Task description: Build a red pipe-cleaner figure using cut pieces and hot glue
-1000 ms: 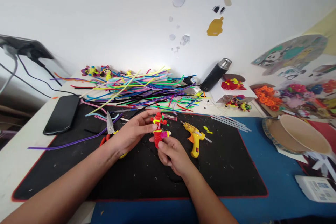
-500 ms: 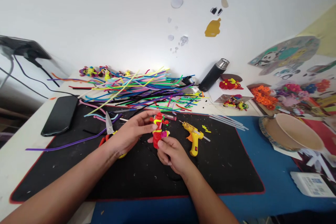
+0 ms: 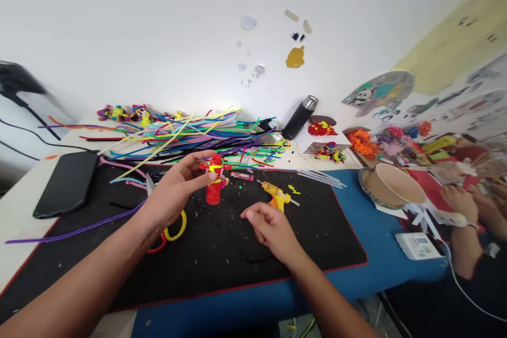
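Just left of the frame's centre, the red figure (image 3: 214, 194) is held upright, clamped near its top by the left hand (image 3: 180, 187), apparently to leave its base free, while the right hand (image 3: 273, 229), loosely curled and seemingly holding nothing, hovers near the yellow glue gun (image 3: 279, 198).

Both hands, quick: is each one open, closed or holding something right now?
Left hand: closed on the red figure.
Right hand: fingers partly curled, nothing visible held; whether it's open or closed can't be told.

Right hand (image 3: 272, 229) now off the red figure (image 3: 214, 193), nearer the glue gun (image 3: 279, 196), a co-worker's hand (image 3: 460, 204) newly visible
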Tool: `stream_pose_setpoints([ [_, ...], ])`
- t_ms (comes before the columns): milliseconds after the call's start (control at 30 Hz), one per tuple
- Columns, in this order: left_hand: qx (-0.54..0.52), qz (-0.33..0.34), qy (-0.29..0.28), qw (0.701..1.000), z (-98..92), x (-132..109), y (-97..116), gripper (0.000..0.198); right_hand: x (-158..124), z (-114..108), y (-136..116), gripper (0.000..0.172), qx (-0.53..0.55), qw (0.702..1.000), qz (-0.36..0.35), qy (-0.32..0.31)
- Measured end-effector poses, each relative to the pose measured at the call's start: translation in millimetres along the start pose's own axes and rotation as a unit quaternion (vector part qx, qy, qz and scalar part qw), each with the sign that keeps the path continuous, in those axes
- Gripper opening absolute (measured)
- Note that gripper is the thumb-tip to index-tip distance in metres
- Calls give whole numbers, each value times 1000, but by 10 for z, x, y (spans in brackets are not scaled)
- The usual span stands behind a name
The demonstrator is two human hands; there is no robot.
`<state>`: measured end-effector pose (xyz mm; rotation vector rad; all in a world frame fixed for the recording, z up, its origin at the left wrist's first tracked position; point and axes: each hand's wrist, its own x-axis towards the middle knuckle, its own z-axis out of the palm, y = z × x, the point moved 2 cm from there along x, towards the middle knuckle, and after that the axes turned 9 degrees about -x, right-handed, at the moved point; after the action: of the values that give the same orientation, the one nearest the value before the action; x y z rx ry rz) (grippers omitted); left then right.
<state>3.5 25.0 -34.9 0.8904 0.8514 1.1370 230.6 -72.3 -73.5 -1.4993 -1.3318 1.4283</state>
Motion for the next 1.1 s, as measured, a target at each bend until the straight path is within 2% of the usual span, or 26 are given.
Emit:
stream_pose_setpoints([
  [167,25,22,-6,999,16,-35,55,66,-93,-522,108,54,-83,983,19,160],
  [300,29,33,-7,999,20,-58,87,67,-113,-794,250,55,-203,955,33,216],
  [400,35,36,-16,999,18,-72,96,66,-110,-841,310,49,-310,923,67,217],
  [533,51,39,-24,998,39,-91,100,66,-80,-758,287,36,-458,861,88,203],
  [633,62,44,-32,997,63,-101,101,64,-44,-693,279,32,-499,835,98,213],
  [700,66,49,-35,996,66,-101,94,65,-25,-681,306,28,-470,844,101,237],
  [800,66,41,-42,996,47,-98,68,67,-18,-703,374,26,-355,889,88,277],
  [967,57,19,-50,997,36,-101,29,70,-54,-726,426,37,-242,930,72,268],
  [1100,45,22,-43,998,72,-117,49,66,-129,-640,407,49,-127,960,62,241],
])
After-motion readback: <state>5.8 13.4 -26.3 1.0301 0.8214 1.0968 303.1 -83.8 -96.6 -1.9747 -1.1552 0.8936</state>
